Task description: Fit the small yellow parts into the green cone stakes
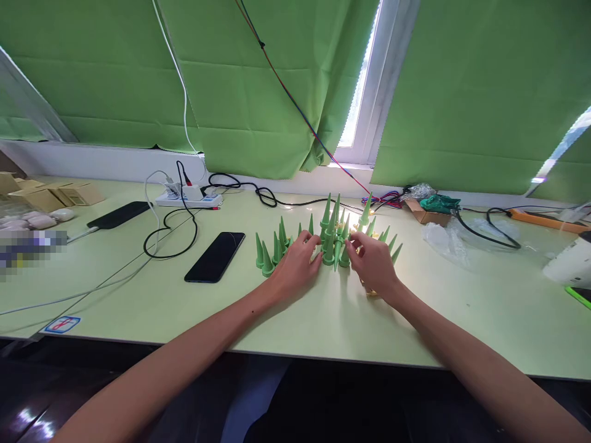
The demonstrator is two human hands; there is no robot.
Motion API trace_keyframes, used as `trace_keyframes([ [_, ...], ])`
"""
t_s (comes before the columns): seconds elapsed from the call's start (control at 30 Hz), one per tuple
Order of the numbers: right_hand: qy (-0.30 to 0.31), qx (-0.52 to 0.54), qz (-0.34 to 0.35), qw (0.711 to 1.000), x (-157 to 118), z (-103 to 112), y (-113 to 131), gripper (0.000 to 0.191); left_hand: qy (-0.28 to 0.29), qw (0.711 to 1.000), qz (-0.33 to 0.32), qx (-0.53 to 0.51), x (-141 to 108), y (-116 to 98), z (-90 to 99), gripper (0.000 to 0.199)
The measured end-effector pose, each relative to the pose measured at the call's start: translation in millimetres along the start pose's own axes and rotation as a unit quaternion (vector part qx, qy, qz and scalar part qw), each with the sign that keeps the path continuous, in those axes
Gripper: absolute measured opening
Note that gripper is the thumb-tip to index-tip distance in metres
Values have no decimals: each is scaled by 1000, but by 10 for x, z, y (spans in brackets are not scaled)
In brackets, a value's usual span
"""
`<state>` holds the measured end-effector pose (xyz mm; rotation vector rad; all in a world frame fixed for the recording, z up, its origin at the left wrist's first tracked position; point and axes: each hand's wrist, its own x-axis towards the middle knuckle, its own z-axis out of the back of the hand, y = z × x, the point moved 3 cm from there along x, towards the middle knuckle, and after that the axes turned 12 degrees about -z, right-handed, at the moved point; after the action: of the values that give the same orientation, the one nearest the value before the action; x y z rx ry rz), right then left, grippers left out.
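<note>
Several green pointed cones [328, 246] stand in the middle of the table, some stacked into a spiky cluster. My left hand [300, 258] is beside the left part of this cluster, its fingers bent and a gap showing between index finger and thumb. On the other side, my right hand [375, 263] pinches at a green cone [344, 253] with thumb and index finger; the exact grip is partly hidden. More cones [266, 261] stand left of my left hand, and others [396, 253] lean out behind my right hand. Small warm lights [354, 221] glow among them.
A black phone [215, 257] lies left of the cones, another [118, 215] farther left by a power strip [189, 198]. Cables [184, 252] loop across the table. At right are a small cardboard box [427, 213], clear plastic [446, 243] and a white device [570, 261].
</note>
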<state>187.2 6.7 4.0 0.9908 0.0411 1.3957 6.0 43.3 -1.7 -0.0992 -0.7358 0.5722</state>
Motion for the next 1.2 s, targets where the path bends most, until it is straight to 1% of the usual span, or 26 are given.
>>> trace_keyframes([
  [0.07,7,-15,-12,1000,3,2,-7,18,-32,999,1,6,12,-8,34,17],
  [0.17,19,-34,-24,999,6,0,-20,18,-87,996,10,2,29,-28,96,31],
  [0.23,25,-42,-30,998,10,-3,-27,18,-98,995,23,-11,34,-31,114,35],
  [0.5,31,-63,-40,997,21,8,-26,22,-37,993,96,-61,3,59,10,31],
  [0.63,25,-67,-39,997,23,22,-22,22,-14,993,104,-60,0,67,-10,36],
  [0.8,25,-66,-46,996,29,29,-34,22,-2,991,120,-64,-2,68,-14,41],
  [1.0,26,-64,-50,996,40,34,-51,24,12,991,121,-62,-15,71,-41,38],
  [1.2,8,-46,-50,998,25,30,-54,23,13,991,125,-55,-13,68,-47,41],
])
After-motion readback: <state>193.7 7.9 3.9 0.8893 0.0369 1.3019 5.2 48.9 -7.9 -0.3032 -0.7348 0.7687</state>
